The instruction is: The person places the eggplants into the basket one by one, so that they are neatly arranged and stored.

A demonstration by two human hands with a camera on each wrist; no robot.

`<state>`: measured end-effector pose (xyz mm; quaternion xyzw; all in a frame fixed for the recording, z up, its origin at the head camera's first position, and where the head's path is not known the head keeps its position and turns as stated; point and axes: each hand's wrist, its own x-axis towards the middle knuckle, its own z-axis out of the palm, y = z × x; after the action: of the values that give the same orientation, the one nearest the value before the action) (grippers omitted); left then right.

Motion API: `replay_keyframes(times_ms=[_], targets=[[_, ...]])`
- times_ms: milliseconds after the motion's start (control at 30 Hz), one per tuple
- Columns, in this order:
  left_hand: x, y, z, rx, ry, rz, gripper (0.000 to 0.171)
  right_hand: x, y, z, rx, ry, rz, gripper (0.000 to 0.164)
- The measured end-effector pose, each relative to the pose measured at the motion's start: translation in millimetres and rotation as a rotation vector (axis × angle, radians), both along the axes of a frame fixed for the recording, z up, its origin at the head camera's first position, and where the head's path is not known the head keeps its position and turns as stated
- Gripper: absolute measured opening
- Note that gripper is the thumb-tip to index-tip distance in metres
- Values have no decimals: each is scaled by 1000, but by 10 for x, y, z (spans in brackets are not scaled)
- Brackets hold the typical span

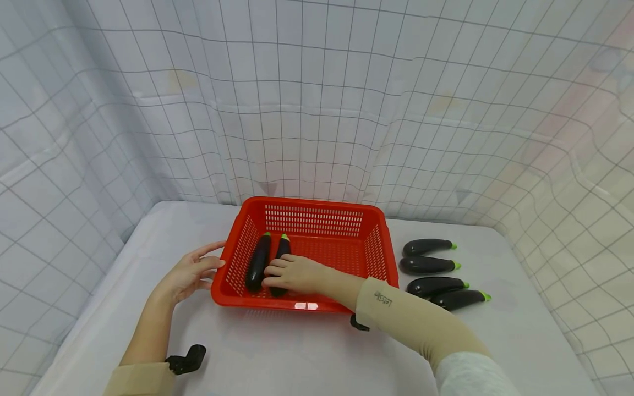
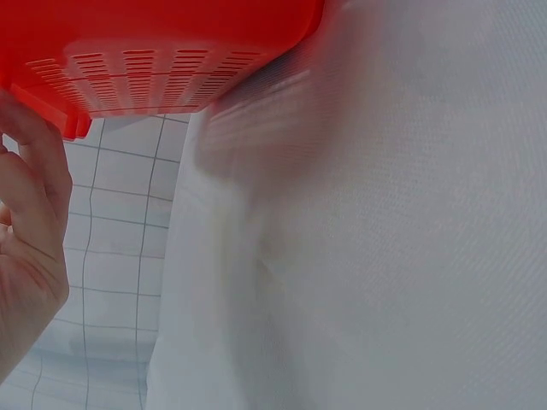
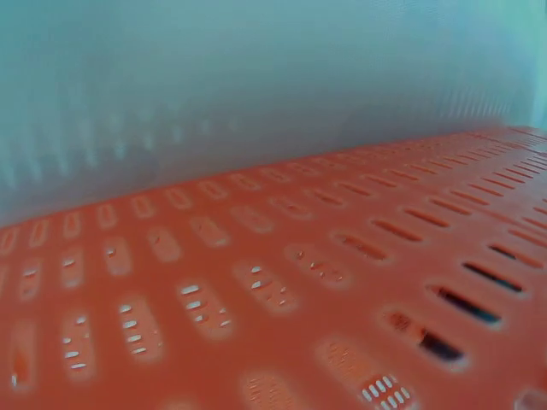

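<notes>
A red perforated plastic basket (image 1: 311, 202) stands on the white-covered table. In the head view my left hand (image 1: 190, 272) is at its left rim, fingers spread and relaxed with the tips right at the edge. The left wrist view shows part of that hand (image 2: 30, 222) beside the basket wall (image 2: 171, 43). Inside the basket, my right hand (image 1: 299, 273) holds a dark eggplant (image 1: 283, 247) from above, its middle hidden under the fingers. Another eggplant (image 1: 258, 264) lies just left of it. The right wrist view shows only the slotted basket wall (image 3: 188, 248) close up.
Right of the basket, several eggplants lie on the table, among them a back one (image 1: 427, 247) and a front one (image 1: 460, 300), stems pointing right. A white grid-patterned curtain (image 1: 317, 110) hangs behind the table (image 1: 277, 357). The right forearm crosses the basket's front rim.
</notes>
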<state>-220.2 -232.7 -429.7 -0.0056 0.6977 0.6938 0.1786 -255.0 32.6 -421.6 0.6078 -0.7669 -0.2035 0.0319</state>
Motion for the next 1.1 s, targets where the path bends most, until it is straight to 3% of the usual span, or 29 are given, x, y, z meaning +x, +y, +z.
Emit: replay_keyframes(times_ms=[367,1100], targets=[[6,-2,9,42,2,-17,60,39,-84,-48,69,43,-32,40],[3,-8,7,22,9,-19,61,68,-117,-178,56,90,-74,40]])
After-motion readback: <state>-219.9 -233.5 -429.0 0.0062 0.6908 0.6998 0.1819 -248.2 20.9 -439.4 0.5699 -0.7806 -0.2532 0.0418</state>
